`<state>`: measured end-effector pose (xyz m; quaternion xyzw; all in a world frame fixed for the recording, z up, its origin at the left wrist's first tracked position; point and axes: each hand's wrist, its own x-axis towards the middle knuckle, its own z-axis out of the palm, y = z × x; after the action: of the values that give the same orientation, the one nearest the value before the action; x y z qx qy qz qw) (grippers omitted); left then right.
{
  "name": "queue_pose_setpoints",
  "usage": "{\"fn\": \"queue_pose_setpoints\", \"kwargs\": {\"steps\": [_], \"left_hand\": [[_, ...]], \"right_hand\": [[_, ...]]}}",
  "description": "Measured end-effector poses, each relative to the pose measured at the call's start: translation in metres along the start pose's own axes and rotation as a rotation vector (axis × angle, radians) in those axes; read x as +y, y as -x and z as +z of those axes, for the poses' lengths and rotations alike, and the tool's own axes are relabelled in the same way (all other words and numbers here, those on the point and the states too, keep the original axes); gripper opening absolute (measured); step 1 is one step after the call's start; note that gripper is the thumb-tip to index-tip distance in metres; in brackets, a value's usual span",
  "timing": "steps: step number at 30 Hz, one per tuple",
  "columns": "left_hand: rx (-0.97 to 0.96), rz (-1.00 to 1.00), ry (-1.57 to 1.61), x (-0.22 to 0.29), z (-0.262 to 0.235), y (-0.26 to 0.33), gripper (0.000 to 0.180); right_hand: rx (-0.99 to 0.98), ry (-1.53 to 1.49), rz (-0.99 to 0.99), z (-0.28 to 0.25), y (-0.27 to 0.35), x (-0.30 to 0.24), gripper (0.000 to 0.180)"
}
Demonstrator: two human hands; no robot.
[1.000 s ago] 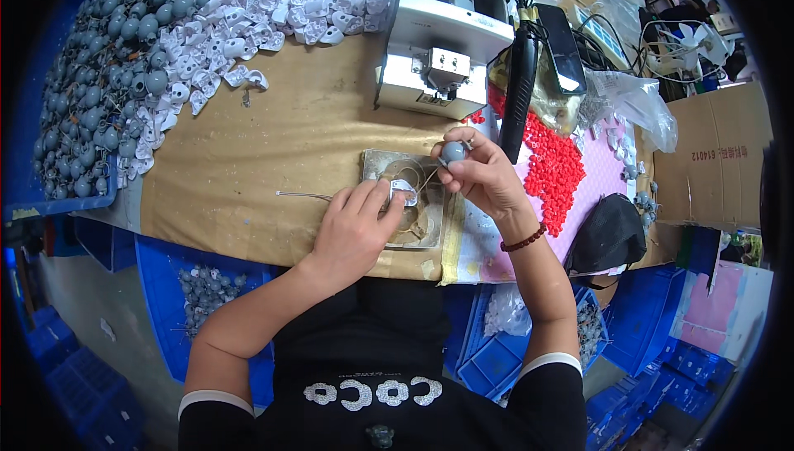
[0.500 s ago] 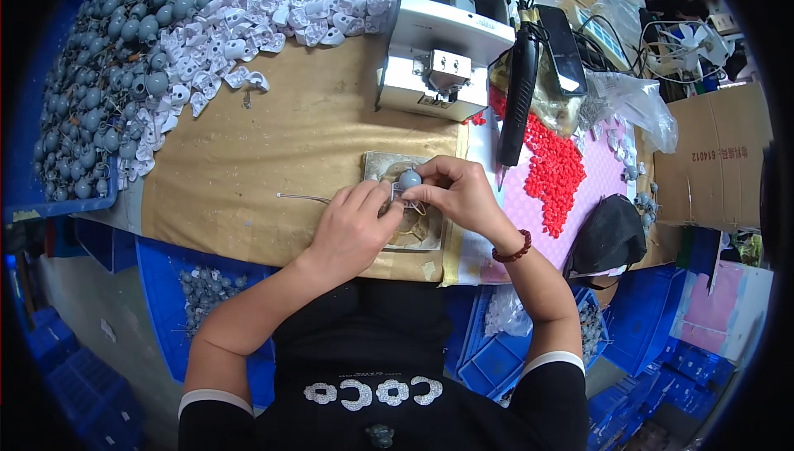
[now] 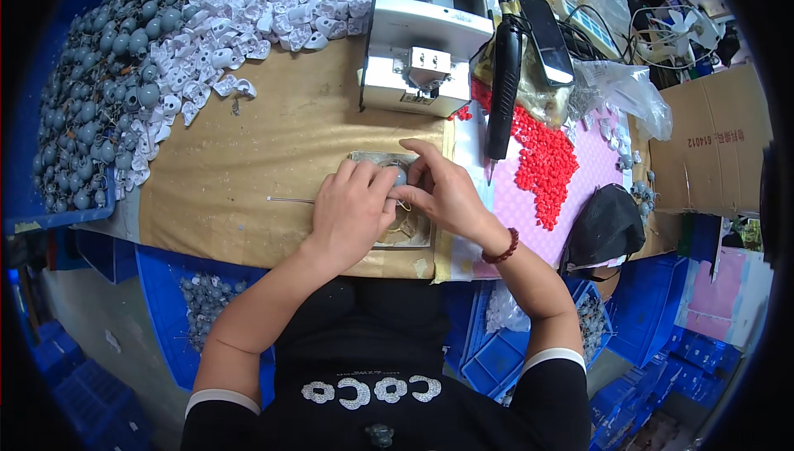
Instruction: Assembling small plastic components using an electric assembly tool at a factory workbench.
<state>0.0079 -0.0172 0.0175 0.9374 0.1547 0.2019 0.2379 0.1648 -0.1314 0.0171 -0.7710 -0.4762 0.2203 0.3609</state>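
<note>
Both hands meet over a small square metal plate [image 3: 413, 238] near the table's front edge. Between them is a grey ball-shaped part [image 3: 400, 177], partly covered by fingers. My left hand [image 3: 351, 203] is closed, its fingertips pressed against the ball's left side. From the right, my right hand [image 3: 445, 192] grips the same part with thumb and curled fingers. A thin cable [image 3: 289, 200] with a small white end sticks out to the left from beneath my left hand. Fine wires show below the fingertips; what they join is hidden.
Grey ball parts [image 3: 91, 112] and white plastic shells [image 3: 273, 4] are heaped at the far left. Ahead stands a white-and-grey machine [image 3: 426, 38]. A black electric screwdriver [image 3: 503, 91] hangs above red pieces [image 3: 546, 170]. A black pouch [image 3: 608, 224] lies at the right.
My left fingers have moved up over the grey ball and now cover more of it. My right index finger has lifted and bent. The whole view has shifted slightly.
</note>
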Motion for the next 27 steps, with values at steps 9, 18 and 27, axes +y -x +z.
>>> {"fn": "queue_pose_setpoints", "kwargs": {"steps": [9, 18, 27], "left_hand": [[-0.006, 0.013, -0.012, -0.003, 0.004, 0.0, 0.033], [0.014, 0.015, 0.004, -0.003, 0.004, 0.001, 0.034], [0.03, 0.014, 0.013, -0.003, 0.007, 0.001, 0.035]], "right_hand": [[0.574, 0.487, 0.2, -0.073, -0.064, 0.073, 0.063], [0.899, -0.23, -0.337, -0.072, -0.05, 0.0, 0.04], [0.638, -0.662, -0.773, -0.078, -0.119, -0.067, 0.019]]}}
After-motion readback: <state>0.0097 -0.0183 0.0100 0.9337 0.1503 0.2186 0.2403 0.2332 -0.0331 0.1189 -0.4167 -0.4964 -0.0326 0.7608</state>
